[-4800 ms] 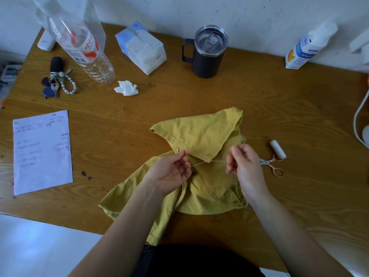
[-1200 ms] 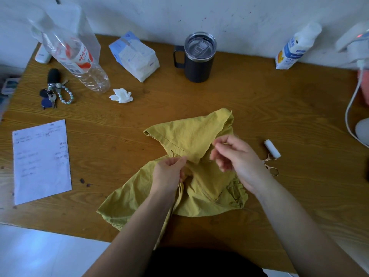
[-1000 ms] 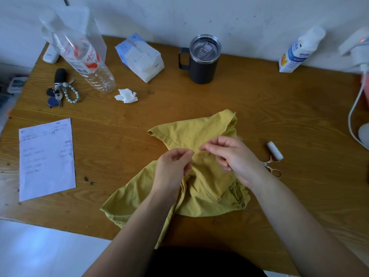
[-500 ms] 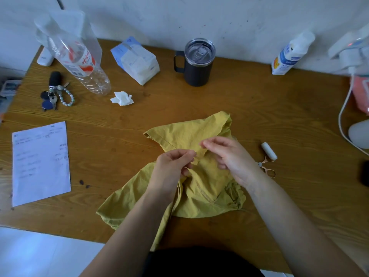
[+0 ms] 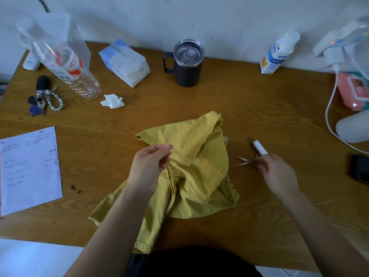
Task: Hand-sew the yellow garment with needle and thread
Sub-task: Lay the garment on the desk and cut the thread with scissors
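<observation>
Left hand (image 5: pixel 150 166) pinches thread (image 5: pixel 194 160) between thumb and fingertips, just above yellow garment (image 5: pixel 201 184), crumpled on wooden table (image 5: pixel 259 108). Right hand (image 5: pixel 276 172) curls round small scissors (image 5: pixel 244 161), right of garment, beside thread spool (image 5: pixel 260 147). Needle not discernible. Judgement: seam apparently stitched; thread uncut, trimming remains.

Head-worn view, down over table (image 5: pixel 249 100)

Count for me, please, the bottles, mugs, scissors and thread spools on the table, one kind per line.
Bottles: 2, a clear bottle and a white bottle
Mug: 1
Scissors: 1
Thread spool: 1
Total: 5
</observation>
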`<state>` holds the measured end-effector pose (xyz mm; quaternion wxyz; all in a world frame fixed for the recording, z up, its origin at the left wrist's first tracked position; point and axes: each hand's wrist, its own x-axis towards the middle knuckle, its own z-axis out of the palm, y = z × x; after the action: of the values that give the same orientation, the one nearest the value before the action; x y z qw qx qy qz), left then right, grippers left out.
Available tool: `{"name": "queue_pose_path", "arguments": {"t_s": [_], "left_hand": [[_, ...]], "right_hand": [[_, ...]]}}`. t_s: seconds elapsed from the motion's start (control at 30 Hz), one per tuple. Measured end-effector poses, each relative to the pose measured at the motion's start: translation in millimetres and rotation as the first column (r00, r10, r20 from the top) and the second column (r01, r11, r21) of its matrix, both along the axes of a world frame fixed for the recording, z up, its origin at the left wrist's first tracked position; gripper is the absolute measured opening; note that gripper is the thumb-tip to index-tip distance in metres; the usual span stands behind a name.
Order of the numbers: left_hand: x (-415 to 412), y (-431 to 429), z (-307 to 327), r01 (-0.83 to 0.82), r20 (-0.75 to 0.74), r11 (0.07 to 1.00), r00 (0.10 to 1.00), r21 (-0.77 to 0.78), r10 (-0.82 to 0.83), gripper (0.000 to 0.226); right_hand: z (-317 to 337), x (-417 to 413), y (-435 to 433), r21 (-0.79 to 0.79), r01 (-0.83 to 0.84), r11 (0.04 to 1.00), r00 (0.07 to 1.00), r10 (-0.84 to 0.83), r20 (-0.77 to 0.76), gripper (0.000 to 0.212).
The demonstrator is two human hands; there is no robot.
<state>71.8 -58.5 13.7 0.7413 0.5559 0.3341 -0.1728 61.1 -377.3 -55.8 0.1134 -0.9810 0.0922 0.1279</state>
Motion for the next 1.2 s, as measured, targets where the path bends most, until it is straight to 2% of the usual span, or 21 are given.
{"name": "queue_pose_path", "arguments": {"t_s": [0.2,0.3,0.37,0.5,0.8,0.9,0.97,1.03,1.1,1.2], "left_hand": [[-1,0,1,-0.018,-0.009,1.0,1.0,-0.012,0.018,0.013],[-1,0,1,-0.017,-0.007,1.0,1.0,-0.014,0.017,0.014],[-1,0,1,-0.016,-0.007,1.0,1.0,-0.014,0.016,0.014],[-2,1,0,-0.014,-0.002,1.0,1.0,-0.024,0.014,0.013],[-4,0,-2,-0.007,-0.007,1.0,1.0,-0.023,0.007,0.013],[-4,0,0,-0.009,-0.005,1.0,1.0,-0.028,0.009,0.014],[-4,0,1,-0.015,0.0,0.999,1.0,-0.031,0.015,0.015],[-4,0,2,-0.013,0.002,0.999,1.0,-0.029,0.013,0.015],[-4,-1,1,-0.006,0.001,1.0,1.0,-0.025,0.006,0.014],[-4,-1,-1,0.003,-0.004,1.0,1.0,-0.019,-0.003,0.012]], "right_hand": [[-5,-3,-6,-0.039,-0.035,0.999,0.999,0.034,-0.026,0.037],[-5,-2,-4,-0.034,-0.049,0.998,0.999,0.049,-0.02,0.038],[-6,-1,-2,-0.05,-0.065,0.997,0.998,0.064,-0.025,0.036],[-6,2,3,-0.075,-0.062,0.995,0.992,0.054,-0.113,0.016],[-10,-7,37,0.026,-0.186,0.982,0.968,0.188,-0.164,0.009],[-9,-7,37,0.023,-0.2,0.98,0.976,0.201,-0.086,0.03],[-7,-3,33,-0.01,-0.222,0.975,0.972,0.22,-0.085,0.046],[-6,0,29,-0.037,-0.247,0.968,0.964,0.242,-0.108,0.049],[-7,2,26,-0.062,-0.274,0.96,0.956,0.265,-0.127,0.046],[-9,1,27,-0.084,-0.303,0.949,0.949,0.292,-0.116,0.03]]}}
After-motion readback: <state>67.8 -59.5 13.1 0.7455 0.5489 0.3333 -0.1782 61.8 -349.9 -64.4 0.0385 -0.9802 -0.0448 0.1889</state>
